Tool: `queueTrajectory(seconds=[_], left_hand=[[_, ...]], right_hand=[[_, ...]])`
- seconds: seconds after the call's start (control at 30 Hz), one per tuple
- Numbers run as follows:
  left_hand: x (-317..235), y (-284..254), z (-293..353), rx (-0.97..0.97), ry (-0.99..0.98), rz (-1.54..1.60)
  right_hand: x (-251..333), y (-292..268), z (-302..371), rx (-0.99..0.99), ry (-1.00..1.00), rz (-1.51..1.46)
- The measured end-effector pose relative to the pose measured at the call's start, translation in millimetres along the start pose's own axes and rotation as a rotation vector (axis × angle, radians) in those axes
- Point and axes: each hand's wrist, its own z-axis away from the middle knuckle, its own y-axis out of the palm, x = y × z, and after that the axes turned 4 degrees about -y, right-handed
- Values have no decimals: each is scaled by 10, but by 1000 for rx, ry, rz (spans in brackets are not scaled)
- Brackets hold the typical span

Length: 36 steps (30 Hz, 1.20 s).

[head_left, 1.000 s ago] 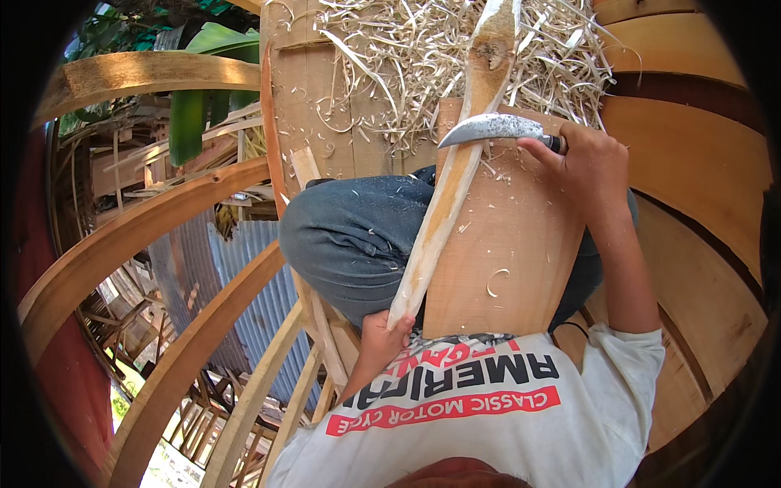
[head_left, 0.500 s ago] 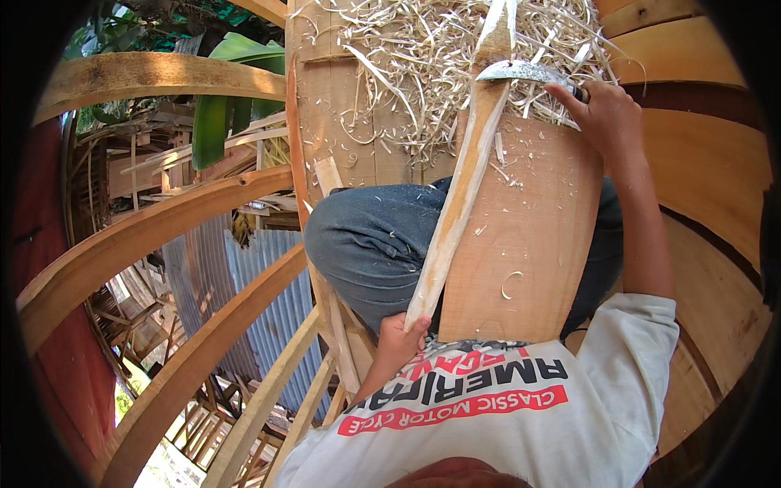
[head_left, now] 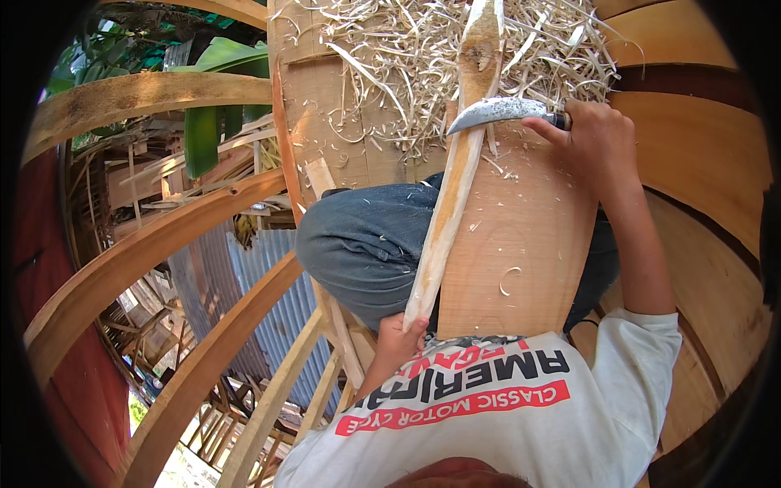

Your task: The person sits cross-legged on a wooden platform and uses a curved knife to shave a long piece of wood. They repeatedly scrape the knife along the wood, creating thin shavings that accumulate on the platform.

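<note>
My left hand [head_left: 399, 343] is closed around the near end of a long, pale wooden stick [head_left: 440, 237], close to my body. The stick slants away from me, up past a dark knot, with its far part over the shavings. In my right hand [head_left: 592, 140] is a knife [head_left: 498, 112] with a curved, speckled blade and a dark handle mostly hidden by the fingers. Its blade lies across the stick just nearer than the knot, and my thumb stretches toward the blade. Beneath the stick, a broad wooden board [head_left: 521, 232] rests over my lap.
Curled wood shavings [head_left: 423, 69] are heaped on the planks [head_left: 313, 122] ahead. Curved wooden ribs [head_left: 163, 232] rise on the left, with corrugated metal sheets [head_left: 272, 293] beyond them. Curved planking [head_left: 700, 154] stands close on my right. My bent knee [head_left: 350, 244] is beside the board.
My right hand has drawn the knife nearer along the stick, so the blade now sits on my side of the dark knot. The left hand keeps its grip on the near end.
</note>
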Motion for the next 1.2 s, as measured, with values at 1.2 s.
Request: queueTrajectory(seconds=[1.2], left_hand=[[-14, -135, -40, 132, 15, -44]], right_hand=[[6, -44, 292, -153, -61, -306]])
